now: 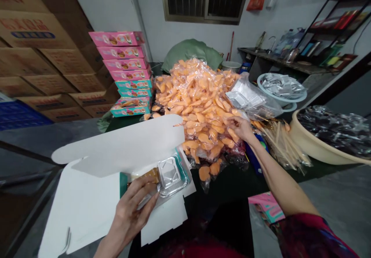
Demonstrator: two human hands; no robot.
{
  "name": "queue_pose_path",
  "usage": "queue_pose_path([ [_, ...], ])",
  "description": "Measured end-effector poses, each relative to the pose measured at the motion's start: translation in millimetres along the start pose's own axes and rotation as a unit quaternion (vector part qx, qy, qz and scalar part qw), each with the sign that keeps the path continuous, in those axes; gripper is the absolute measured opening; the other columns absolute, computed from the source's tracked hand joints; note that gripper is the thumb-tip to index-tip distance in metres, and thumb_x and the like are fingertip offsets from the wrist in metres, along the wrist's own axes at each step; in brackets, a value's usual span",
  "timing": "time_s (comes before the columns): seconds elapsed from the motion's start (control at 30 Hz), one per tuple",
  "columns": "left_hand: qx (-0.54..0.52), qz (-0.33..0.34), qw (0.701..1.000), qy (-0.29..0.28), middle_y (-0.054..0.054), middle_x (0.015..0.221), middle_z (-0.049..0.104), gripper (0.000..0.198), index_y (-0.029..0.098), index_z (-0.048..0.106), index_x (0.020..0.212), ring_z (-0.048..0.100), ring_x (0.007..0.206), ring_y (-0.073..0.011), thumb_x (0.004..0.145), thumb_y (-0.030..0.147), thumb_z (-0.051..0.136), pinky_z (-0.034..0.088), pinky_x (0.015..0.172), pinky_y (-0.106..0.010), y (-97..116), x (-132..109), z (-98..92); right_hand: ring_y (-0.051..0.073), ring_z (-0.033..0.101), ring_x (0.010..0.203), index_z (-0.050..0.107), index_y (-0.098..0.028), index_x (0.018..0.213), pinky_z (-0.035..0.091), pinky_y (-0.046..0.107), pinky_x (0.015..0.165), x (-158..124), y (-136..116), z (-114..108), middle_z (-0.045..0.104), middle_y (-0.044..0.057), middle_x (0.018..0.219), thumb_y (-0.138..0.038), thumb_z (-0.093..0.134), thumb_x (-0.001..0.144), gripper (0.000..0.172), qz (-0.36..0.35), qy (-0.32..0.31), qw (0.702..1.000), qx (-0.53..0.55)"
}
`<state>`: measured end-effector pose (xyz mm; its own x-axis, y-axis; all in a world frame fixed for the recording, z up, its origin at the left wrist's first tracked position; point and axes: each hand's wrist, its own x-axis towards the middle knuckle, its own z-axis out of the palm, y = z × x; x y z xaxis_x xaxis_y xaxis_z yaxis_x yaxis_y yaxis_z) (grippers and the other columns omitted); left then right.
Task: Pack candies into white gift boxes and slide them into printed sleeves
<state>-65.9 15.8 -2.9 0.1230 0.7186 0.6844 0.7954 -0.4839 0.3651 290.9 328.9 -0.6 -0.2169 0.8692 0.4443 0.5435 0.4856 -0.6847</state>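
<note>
An open white cardboard box [95,200] lies at the front left with its lid [127,140] raised. My left hand [135,204] reaches into it, fingers curled round something clear that they mostly hide. A gold-brown packet [152,175] shows just beyond those fingers. Beside it in the box sits a silver foil tray [171,175]. My right hand [240,128] is at the right side of a big heap of orange pieces in clear wrappers [199,103]. Its fingers close at a wrapped orange piece [232,135], partly hidden by the hand.
Pink and teal boxes [123,63] are stacked behind the white box. Right of the heap are foil trays in a plastic bag [246,94], wooden sticks [281,144], a blue basin [261,82] and a cream basin of dark packets [315,146]. Brown cartons [29,65] line the left.
</note>
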Motion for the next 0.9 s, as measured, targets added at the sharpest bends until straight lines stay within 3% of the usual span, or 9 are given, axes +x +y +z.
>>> queue_pose_path([
  [0.13, -0.13, -0.048, 0.989, -0.056, -0.008, 0.105, 0.073, 0.009, 0.02, 0.07, 0.1, 0.073, 0.093, -0.0165, 0.095, 0.02, 0.062, 0.061, 0.08, -0.025, 15, 41, 6.8, 0.016, 0.062, 0.066, 0.068, -0.02, 0.076, 0.054, 0.032, 0.068, -8, -21, -28, 0.069, 0.0, 0.073, -0.03, 0.08, 0.056, 0.026, 0.109, 0.095, 0.962, 0.23],
  [0.2, -0.201, -0.09, 0.973, -0.073, -0.008, 0.107, 0.073, 0.012, 0.021, 0.069, 0.104, 0.072, 0.088, -0.015, 0.097, 0.025, 0.06, 0.06, 0.076, -0.025, 24, 67, 17.1, 0.016, 0.064, 0.066, 0.068, -0.022, 0.078, 0.055, 0.032, 0.067, -20, -51, -35, 0.071, -0.001, 0.075, -0.031, 0.086, 0.052, 0.033, 0.148, 0.085, 0.925, 0.34],
  [0.27, -0.258, -0.127, 0.955, -0.074, -0.01, 0.117, 0.071, 0.023, 0.021, 0.065, 0.118, 0.07, 0.093, -0.0161, 0.098, 0.03, 0.06, 0.06, 0.078, -0.027, 33, 91, 28.8, 0.016, 0.066, 0.065, 0.069, -0.023, 0.078, 0.056, 0.032, 0.066, -38, -87, -30, 0.072, -0.001, 0.076, -0.032, 0.09, 0.053, 0.034, 0.184, 0.011, 0.888, 0.421],
  [0.37, -0.327, -0.136, 0.932, -0.081, -0.014, 0.13, 0.066, 0.05, 0.02, 0.054, 0.14, 0.066, 0.111, -0.0218, 0.095, 0.037, 0.063, 0.059, 0.083, -0.032, 39, 113, 41.7, 0.015, 0.064, 0.06, 0.071, -0.021, 0.075, 0.055, 0.029, 0.061, -66, -138, -1, 0.071, 0.0, 0.07, -0.036, 0.092, 0.056, 0.032, 0.215, -0.182, 0.829, 0.482],
  [0.5, -0.383, -0.199, 0.899, -0.07, -0.008, 0.1, 0.071, 0.054, 0.016, 0.056, 0.136, 0.064, 0.077, -0.0137, 0.091, 0.043, 0.068, 0.054, 0.065, -0.026, 30, 108, 34.9, 0.012, 0.064, 0.063, 0.072, -0.022, 0.083, 0.054, 0.025, 0.063, -82, -172, 50, 0.071, -0.002, 0.074, -0.035, 0.09, 0.06, 0.032, 0.197, -0.328, 0.765, 0.518],
  [0.63, -0.35, -0.27, 0.897, 0.015, 0.0, 0.077, 0.064, 0.051, 0.017, 0.059, 0.125, 0.056, 0.061, -0.0095, 0.085, 0.045, 0.075, 0.047, 0.054, -0.023, 4, 75, -4.0, 0.013, 0.067, 0.074, 0.07, -0.022, 0.094, 0.056, 0.027, 0.071, -73, -178, 76, 0.072, 0.0, 0.085, -0.032, 0.085, 0.064, 0.035, 0.172, -0.34, 0.802, 0.46],
  [0.7, -0.3, -0.263, 0.917, 0.01, 0.001, 0.074, 0.064, 0.046, 0.017, 0.061, 0.12, 0.056, 0.06, -0.0097, 0.085, 0.044, 0.075, 0.046, 0.054, -0.022, -11, 54, -26.0, 0.014, 0.067, 0.076, 0.069, -0.021, 0.096, 0.057, 0.03, 0.073, -66, -182, 80, 0.072, 0.002, 0.087, -0.033, 0.082, 0.066, 0.034, 0.138, -0.335, 0.836, 0.413],
  [0.8, -0.174, -0.211, 0.956, -0.106, -0.003, 0.083, 0.071, 0.022, 0.017, 0.068, 0.105, 0.063, 0.069, -0.0123, 0.091, 0.033, 0.065, 0.05, 0.062, -0.024, -24, 24, -42.2, 0.015, 0.067, 0.079, 0.068, -0.02, 0.094, 0.057, 0.033, 0.077, -54, -199, 92, 0.071, 0.003, 0.088, -0.033, 0.078, 0.071, 0.029, 0.046, -0.321, 0.876, 0.358],
  [0.9, -0.06, -0.138, 0.965, -0.214, -0.007, 0.092, 0.075, 0.023, 0.018, 0.072, 0.106, 0.069, 0.08, -0.0166, 0.091, 0.016, 0.055, 0.054, 0.07, -0.027, -27, -2, -32.6, 0.015, 0.065, 0.085, 0.068, -0.018, 0.091, 0.056, 0.033, 0.084, -44, -227, 123, 0.07, 0.003, 0.089, -0.025, 0.072, 0.076, 0.017, -0.054, -0.345, 0.882, 0.316],
])
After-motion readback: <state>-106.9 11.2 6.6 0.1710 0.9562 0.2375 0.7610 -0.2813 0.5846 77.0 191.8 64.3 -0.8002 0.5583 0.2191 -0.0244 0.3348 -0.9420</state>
